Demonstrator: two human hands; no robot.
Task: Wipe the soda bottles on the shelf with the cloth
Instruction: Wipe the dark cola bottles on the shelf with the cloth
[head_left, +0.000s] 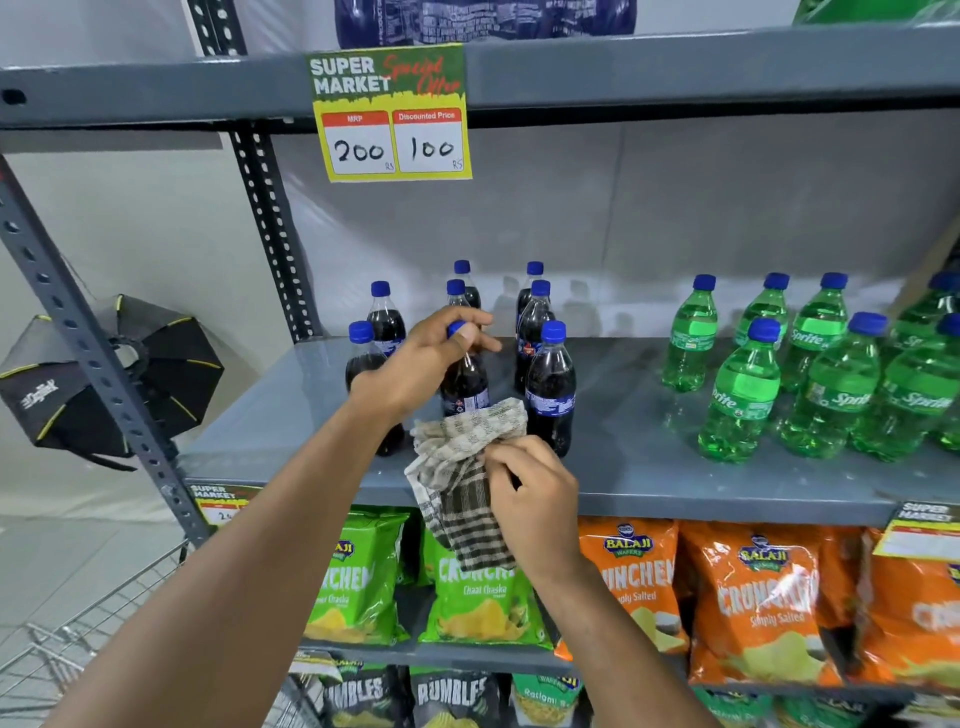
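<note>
Several dark cola bottles with blue caps stand at the left of the grey shelf. My left hand grips the cap and neck of one cola bottle in the front middle of the group. My right hand holds a checked brown-and-white cloth just in front of the shelf edge, its top bunched against the base of that bottle. Another cola bottle stands right beside the cloth. Several green Sprite bottles stand at the right of the same shelf.
A price sign hangs from the shelf above. Green and orange chip bags fill the shelf below. A slotted steel upright stands at the left, with a wire trolley low left and a black softbox behind.
</note>
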